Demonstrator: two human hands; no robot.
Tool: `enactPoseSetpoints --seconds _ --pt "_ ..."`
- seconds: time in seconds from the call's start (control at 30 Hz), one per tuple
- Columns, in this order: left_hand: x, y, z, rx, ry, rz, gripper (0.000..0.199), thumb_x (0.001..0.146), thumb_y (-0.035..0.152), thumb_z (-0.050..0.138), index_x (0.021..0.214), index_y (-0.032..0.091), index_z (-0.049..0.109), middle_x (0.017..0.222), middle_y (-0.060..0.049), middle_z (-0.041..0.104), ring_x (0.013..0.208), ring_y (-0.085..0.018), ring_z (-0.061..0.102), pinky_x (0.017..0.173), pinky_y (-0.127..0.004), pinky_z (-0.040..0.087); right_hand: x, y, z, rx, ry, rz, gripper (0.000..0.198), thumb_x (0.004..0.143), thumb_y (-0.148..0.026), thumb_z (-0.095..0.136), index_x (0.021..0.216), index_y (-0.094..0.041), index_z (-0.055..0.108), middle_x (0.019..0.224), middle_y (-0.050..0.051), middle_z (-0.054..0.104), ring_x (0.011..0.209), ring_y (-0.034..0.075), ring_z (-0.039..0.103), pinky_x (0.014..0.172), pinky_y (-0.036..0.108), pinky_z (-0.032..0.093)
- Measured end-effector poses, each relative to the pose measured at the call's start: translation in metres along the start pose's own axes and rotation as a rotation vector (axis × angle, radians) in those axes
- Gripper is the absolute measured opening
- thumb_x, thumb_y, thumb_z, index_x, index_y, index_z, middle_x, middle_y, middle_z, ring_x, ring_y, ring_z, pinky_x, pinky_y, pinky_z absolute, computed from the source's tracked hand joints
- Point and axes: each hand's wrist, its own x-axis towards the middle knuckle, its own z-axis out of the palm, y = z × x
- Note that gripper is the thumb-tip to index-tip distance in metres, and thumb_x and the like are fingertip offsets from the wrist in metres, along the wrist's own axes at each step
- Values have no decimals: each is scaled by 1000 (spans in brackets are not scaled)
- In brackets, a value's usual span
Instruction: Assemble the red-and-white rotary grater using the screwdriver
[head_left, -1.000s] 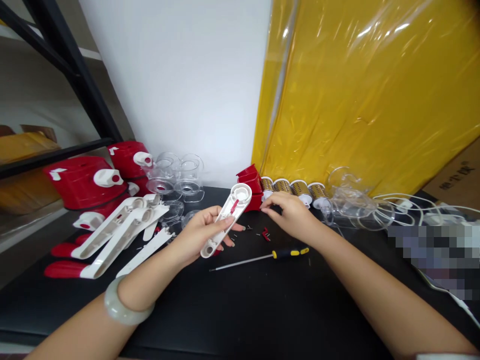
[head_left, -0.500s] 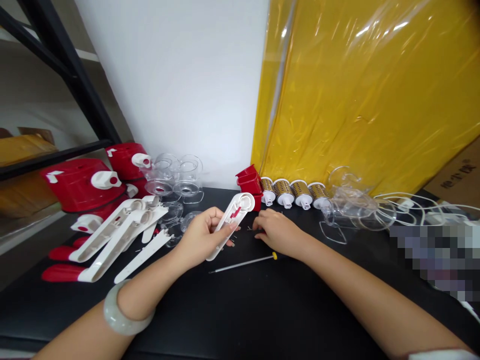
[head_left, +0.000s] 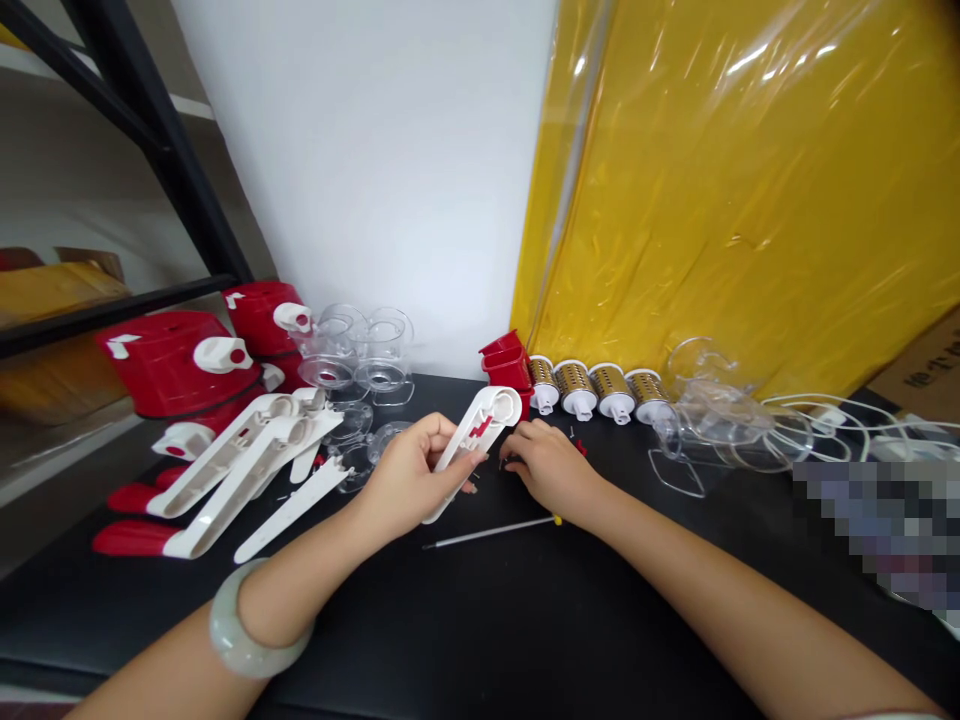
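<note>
My left hand point(head_left: 416, 472) grips a white plastic crank handle point(head_left: 463, 453), tilted with its round end up and its hollow side showing. A red plastic piece point(head_left: 480, 428) sits inside the hollow. Close to the right of it is my right hand point(head_left: 551, 468), low over the table, thumb and fingertips pinched together. Whatever lies between those fingertips is too small to make out. Below both hands lies a screwdriver point(head_left: 491, 531) with a thin metal shaft and a yellow end. A tiny screw point(head_left: 571, 432) and a small red part point(head_left: 582, 448) show beyond my right hand.
More white handles with red grips point(head_left: 206, 500) lie at the left, before red machine bodies point(head_left: 180, 365). Clear plastic parts point(head_left: 384, 345) stand behind them. Red pushers point(head_left: 506, 366) and several metal grater drums point(head_left: 576, 388) line the back. Clear parts and white cables point(head_left: 825, 420) lie right.
My right hand has shifted slightly toward the crank handle, and its fingertips have closed together. My left hand still holds the handle. The whole view has moved a little.
</note>
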Motion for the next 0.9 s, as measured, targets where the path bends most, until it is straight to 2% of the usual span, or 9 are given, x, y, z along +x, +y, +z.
enactPoseSetpoints --seconds 0.13,0.27,0.47,0.6,0.77,0.9 --pt "0 -1 0 20 -7 4 34 77 42 76 87 17 55 90 -9 78 62 -17 72 55 -25 51 1 0 2 -26 -6 -18 13 90 -21 67 103 -24 69 106 5 65 100 22 54 78 33 36" --pt "-1 2 1 36 8 -3 33 77 41 76 85 17 54 88 -8 78 61 -17 72 55 -25 50 3 0 5 -41 -35 -18 3 91 -24 67 92 -22 69 101 5 64 99 22 54 76 33 35" --pt "-1 0 1 48 19 20 32 78 40 76 83 19 53 85 -5 77 61 -17 72 55 -25 51 5 -2 6 20 -27 -46 3 91 -18 64 88 -17 65 98 7 65 98 22 57 79 34 41" --pt "-1 -3 0 51 27 54 32 79 40 75 84 20 51 85 -4 76 63 -18 72 57 -26 53 3 -7 -6 241 125 -35 11 91 -10 59 84 -17 63 87 5 66 82 17 61 76 30 47" --pt "-1 -2 1 95 68 91 27 81 37 72 84 20 51 80 -3 75 61 -17 71 56 -26 52 -1 -19 -18 612 378 -2 5 85 -15 65 84 -20 67 79 2 69 70 15 66 67 28 53" --pt "-4 -2 2 138 102 116 25 84 36 70 85 21 51 76 -1 73 65 -18 71 60 -27 52 -5 -33 -18 877 434 37 6 81 -20 68 86 -20 69 80 3 73 71 15 70 68 28 58"
